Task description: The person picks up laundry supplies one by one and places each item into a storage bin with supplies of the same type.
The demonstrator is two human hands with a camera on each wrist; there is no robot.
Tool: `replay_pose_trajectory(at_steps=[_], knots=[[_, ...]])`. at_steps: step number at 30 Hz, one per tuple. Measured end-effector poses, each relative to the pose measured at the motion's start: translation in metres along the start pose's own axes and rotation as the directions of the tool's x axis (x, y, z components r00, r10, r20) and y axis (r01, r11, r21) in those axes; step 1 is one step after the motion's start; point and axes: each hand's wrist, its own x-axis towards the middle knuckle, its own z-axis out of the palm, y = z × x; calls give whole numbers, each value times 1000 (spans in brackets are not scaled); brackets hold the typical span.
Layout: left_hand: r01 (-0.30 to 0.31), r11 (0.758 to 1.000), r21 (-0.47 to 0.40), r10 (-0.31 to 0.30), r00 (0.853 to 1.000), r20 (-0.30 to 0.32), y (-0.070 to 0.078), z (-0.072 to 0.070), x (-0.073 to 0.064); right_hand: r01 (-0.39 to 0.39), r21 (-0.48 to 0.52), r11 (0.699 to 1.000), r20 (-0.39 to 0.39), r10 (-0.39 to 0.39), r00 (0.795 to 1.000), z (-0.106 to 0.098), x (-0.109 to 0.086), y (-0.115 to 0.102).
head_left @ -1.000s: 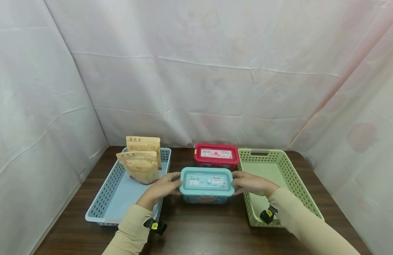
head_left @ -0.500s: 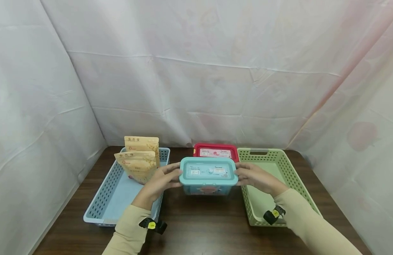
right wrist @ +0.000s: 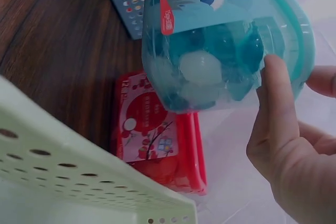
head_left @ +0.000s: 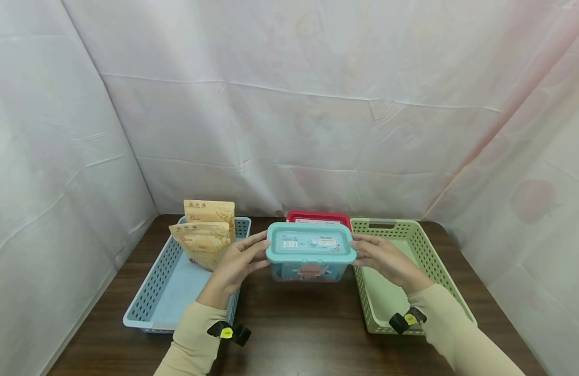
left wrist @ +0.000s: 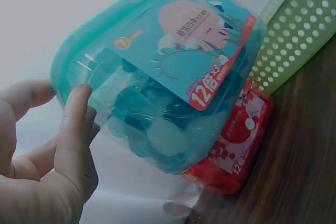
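A teal-lidded laundry pod box (head_left: 311, 241) is held up between both hands in the head view, front side towards me. My left hand (head_left: 239, 261) grips its left end, thumb at the lid's rim and fingers along the side. The right end is gripped the same way by my right hand (head_left: 385, 259). Through the clear wall of the box (left wrist: 168, 135), blue and white pods show in the left wrist view. Behind and below it, a red laundry pod box (right wrist: 147, 124) stands on the table, partly covered by the teal one in the head view.
On the left, a blue basket (head_left: 176, 300) holds two upright yellow pouches (head_left: 204, 245). A green basket (head_left: 378, 305) stands at right, close beside the red box. All rest on a dark wooden table (head_left: 298, 334) with white curtains (head_left: 289, 130) around.
Both hands have raised the teal laundry pod box off the table and moved it up and back, so it covers more of the red box. Baskets and pouches stay put.
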Motion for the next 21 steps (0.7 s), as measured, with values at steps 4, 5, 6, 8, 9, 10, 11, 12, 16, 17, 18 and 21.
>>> replay_pose_trajectory(at_steps=[4,5,6,8,9,10,11,12,16,17,18,21], knots=[[-21,1000,1,21,1000,7,4,5,-1,8,19,1000,-39,-8,999,-2,-3,-4],[-28,1000,3,28,1000,9,5,6,-1,15,26,1000,-45,-14,999,-2,-3,-5],[-32,999,-1,32,999,7,6,7,-1,21,33,999,-47,-20,999,-3,-4,-6],[-42,999,-11,42,999,4,8,10,-2,33,40,999,-51,-31,998,-4,-5,-8],[-46,999,-16,46,999,4,8,11,-2,37,43,998,-54,-35,998,-5,-6,-8],[-50,999,-19,50,999,3,9,13,-2,44,44,998,-55,-41,998,-6,-7,-9],[-57,998,-19,57,998,5,9,14,-2,49,41,998,-58,-47,997,-7,-8,-10],[-58,998,-26,58,998,5,10,16,-1,55,38,998,-57,-52,997,-8,-9,-10],[-62,998,-24,63,998,21,10,23,2,76,16,997,-65,-75,995,-14,-13,-12],[-63,998,-23,63,998,22,9,25,2,78,11,997,-69,-77,995,-16,-14,-12],[-59,998,-27,60,998,21,9,27,3,80,8,997,-71,-79,994,-18,-15,-12],[-61,998,-32,62,998,29,7,34,6,77,-10,997,-85,-78,993,-24,-18,-12]])
